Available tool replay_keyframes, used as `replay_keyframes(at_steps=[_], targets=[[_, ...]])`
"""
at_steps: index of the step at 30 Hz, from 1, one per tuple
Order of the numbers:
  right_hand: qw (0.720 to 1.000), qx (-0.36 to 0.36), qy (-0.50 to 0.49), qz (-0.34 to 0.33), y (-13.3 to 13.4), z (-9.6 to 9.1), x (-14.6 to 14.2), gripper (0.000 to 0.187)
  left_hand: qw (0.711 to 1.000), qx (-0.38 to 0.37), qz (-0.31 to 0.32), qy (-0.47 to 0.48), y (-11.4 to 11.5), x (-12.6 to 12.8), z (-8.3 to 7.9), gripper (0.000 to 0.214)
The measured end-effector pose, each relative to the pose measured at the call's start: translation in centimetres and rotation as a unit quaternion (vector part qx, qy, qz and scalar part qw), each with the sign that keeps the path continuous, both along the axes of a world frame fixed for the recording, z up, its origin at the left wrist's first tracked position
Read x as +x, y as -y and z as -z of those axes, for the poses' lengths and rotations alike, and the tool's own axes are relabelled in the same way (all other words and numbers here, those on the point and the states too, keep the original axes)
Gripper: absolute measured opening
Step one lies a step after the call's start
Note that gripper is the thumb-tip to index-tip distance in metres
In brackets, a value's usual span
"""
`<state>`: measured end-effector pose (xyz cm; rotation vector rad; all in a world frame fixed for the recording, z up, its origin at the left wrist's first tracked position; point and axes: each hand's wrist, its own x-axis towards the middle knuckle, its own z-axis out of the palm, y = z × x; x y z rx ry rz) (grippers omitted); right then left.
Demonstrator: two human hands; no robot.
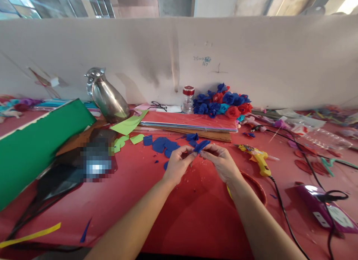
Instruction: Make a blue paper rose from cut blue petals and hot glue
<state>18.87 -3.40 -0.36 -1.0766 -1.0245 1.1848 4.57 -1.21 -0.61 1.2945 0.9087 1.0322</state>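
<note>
Between my two hands is a rolled or folded piece of blue crepe paper (201, 146), held above the red table. My left hand (180, 161) pinches its left end between thumb and fingers. At the other end, my right hand (220, 161) has its fingertips closed on the same piece. Cut blue paper petals (165, 145) lie just beyond my left hand, some overlapping. Another curled blue piece (192, 137) rests behind the one I hold. To the right of my right hand lies a yellow glue gun (258, 159) with a black cord.
Behind are a stack of coloured paper (190, 120), a jar with a red lid (188, 99), blue and red paper flowers (223, 103), and a metal jug (109, 96). A green board (41, 144) stands left; a purple box (326, 207) with cables sits right. A red ring (258, 187) lies by my right forearm.
</note>
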Motion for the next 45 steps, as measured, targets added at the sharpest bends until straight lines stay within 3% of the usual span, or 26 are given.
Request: replay_keyframes(at_steps=[8,26,34,37,41,45], targets=[[0.999,0.049,0.000,0.004,-0.1,0.7,-0.3,0.010,1.000,0.008,-0.005,-0.002,0.5,0.2,-0.4,0.016],[0.998,0.062,-0.002,0.014,-0.1,0.8,-0.7,0.012,0.998,-0.035,0.020,0.041,0.6,0.3,-0.3,0.018],[0.997,0.040,-0.033,0.060,0.0,0.4,-1.0,0.019,0.993,-0.056,-0.024,0.105,0.5,0.7,-0.2,0.014],[0.997,0.029,-0.028,0.069,0.0,0.5,-1.3,0.018,0.986,-0.078,-0.040,0.138,0.7,0.8,-0.2,0.015],[0.997,0.014,-0.050,0.056,0.1,0.8,-1.9,0.021,0.967,-0.146,-0.012,0.207,1.0,0.9,-0.2,0.020],[0.997,-0.007,-0.076,0.023,0.1,0.8,-2.0,0.020,0.960,-0.174,0.002,0.219,1.2,0.9,-0.3,0.022]])
